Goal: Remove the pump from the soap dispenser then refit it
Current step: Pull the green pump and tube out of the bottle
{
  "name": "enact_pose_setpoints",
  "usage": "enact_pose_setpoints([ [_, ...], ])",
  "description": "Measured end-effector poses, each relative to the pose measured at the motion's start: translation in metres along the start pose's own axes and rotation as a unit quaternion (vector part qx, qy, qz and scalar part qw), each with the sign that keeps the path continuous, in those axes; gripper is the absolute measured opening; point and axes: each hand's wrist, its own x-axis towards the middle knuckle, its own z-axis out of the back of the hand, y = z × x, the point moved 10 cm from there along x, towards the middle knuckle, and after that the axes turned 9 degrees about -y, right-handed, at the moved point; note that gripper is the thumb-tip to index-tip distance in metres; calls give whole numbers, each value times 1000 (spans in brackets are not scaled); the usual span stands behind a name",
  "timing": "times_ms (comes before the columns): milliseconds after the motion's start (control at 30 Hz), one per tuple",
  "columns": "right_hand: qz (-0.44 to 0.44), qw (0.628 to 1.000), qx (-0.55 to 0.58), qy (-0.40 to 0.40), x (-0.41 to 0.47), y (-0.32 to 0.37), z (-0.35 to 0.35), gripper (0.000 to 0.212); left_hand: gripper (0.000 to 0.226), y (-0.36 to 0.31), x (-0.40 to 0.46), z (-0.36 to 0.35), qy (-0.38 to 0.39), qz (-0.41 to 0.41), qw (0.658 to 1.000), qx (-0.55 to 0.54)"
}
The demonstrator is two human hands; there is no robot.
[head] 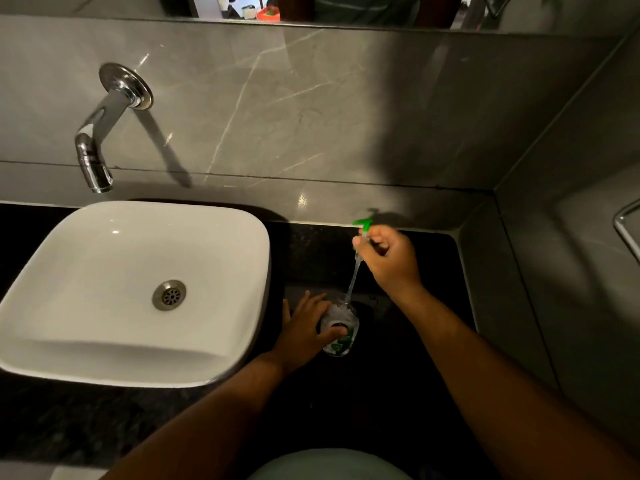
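A clear soap dispenser bottle (341, 329) with a green label stands on the black counter, right of the basin. My left hand (304, 327) wraps its left side and holds it upright. My right hand (389, 258) is raised above the bottle and grips the green pump (362, 224) by its neck. The pump's clear tube (354, 278) slants down from my fingers, and its lower end sits at the bottle's open mouth. The pump head is lifted well clear of the bottle.
A white square basin (138, 289) with a metal drain sits to the left. A chrome spout (100, 133) juts from the grey marble wall above it. The side wall (554, 271) closes the black counter (398, 358) on the right. A mirror runs along the top.
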Motion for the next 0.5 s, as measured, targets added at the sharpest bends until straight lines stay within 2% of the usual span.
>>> enact_pose_setpoints([
  [167, -11, 997, -67, 40, -38, -34, -12, 16, 73, -1, -2, -4, 0, -15, 1000, 21],
  [233, -33, 997, -51, 54, -54, -48, -15, 15, 75, -1, -3, -5, 4, -13, 1000, 22],
  [400, -58, 998, -27, 21, -67, -62, -9, 18, 71, -1, -7, -7, 4, -9, 1000, 9],
  [500, -38, 994, -78, 70, -73, -66, -18, 20, 66, 1, -8, -5, -5, -4, 1000, -16],
])
